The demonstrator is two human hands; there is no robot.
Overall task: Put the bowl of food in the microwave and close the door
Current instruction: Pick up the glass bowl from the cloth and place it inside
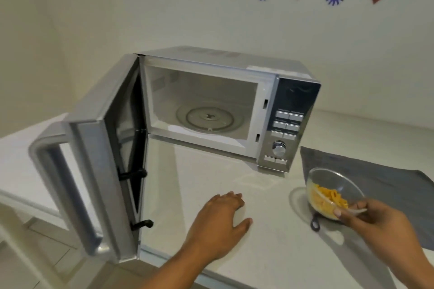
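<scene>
A silver microwave (pixel 234 61) stands on the white counter with its door (pixel 94 155) swung wide open to the left. Its cavity shows a bare glass turntable (pixel 206 118). A clear glass bowl (pixel 333 183) of yellow-orange pasta is lifted and tilted to the right of the microwave, above the counter. My right hand (pixel 375 220) grips its near rim with thumb and fingers. My left hand (pixel 223 216) rests palm down on the counter in front of the microwave, fingers apart, holding nothing.
A grey cloth mat (pixel 375 171) lies on the counter at the right, behind the bowl. A small dark ring-shaped object (pixel 315 224) lies under the bowl. The microwave's control panel (pixel 288 122) with a dial faces me. The counter's front edge (pixel 211 274) runs just before me.
</scene>
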